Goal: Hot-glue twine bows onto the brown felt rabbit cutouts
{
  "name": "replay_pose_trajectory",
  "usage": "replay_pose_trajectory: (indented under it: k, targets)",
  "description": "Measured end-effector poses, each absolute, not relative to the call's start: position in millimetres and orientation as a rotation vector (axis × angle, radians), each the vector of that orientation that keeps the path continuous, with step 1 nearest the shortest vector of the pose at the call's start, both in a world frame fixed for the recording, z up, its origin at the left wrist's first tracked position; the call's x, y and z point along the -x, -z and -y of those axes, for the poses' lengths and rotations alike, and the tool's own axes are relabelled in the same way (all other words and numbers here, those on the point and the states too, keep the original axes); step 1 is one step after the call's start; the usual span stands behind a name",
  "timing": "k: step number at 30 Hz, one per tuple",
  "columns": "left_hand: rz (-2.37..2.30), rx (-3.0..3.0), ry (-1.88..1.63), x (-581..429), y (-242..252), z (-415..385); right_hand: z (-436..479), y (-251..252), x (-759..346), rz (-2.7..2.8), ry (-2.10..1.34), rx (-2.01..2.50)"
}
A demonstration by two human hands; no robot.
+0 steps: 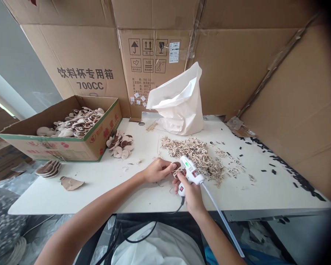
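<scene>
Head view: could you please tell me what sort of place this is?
Likely a handcraft workstation: cardboard cartons wall a table, the right hand holds a glue gun, and an open box holds round pieces.

White glue gun [192,173] tilted, nozzle at brown disc [177,165] bearing twine bow [178,171].

Soft, even daylight fills the scene, brightest at the window strip [1,105] on the left edge. The white table [99,184] is evenly lit; the left hand [157,170] casts only a faint shadow. Wide-angle distortion bends the edges, and a dark vignette swallows the right side.
</scene>
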State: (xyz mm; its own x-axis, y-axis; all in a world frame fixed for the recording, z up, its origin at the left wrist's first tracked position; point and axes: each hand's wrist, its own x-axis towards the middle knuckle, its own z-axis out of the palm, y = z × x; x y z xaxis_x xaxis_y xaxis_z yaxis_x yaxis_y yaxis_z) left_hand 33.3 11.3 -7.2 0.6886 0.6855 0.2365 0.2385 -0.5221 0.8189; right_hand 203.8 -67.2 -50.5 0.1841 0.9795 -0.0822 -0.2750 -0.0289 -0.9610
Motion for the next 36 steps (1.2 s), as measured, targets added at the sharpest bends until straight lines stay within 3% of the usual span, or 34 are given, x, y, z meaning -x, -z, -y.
replay_pose_trajectory:
  k: [36]
  targets:
    - [-0.700,-2.079,-0.655,-34.5,5.7,-10.8,67.5,48.8,-203.5,0.854,-1.226,1.124]
